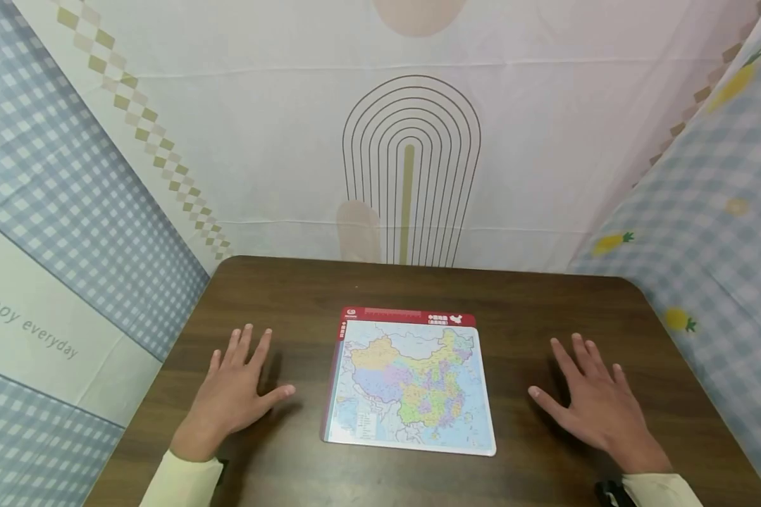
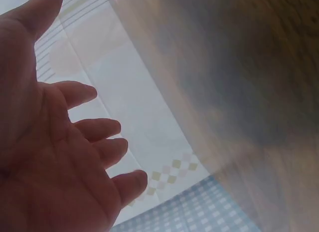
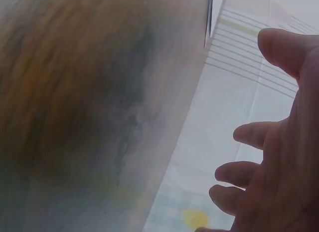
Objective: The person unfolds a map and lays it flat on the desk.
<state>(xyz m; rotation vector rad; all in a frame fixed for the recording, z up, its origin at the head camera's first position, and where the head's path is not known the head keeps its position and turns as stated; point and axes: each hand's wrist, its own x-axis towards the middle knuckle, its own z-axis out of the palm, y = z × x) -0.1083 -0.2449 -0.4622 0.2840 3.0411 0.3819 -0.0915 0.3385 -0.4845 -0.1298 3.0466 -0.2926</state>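
Observation:
A flat map board printed with a coloured map of China lies on the dark wooden table, its red header strip along the far edge. To its left my left hand is held palm down with fingers spread, apart from the board. On the other side my right hand has the same spread pose, also holding nothing. In the left wrist view the palm of the left hand shows with nothing against it. The right wrist view shows the right hand with straight fingers and bare palm.
The wooden table has rounded far corners. Behind it hangs a pale cloth with an arch pattern. Blue checked cloth hangs at the left, and another checked cloth with yellow fruit prints drapes at the right.

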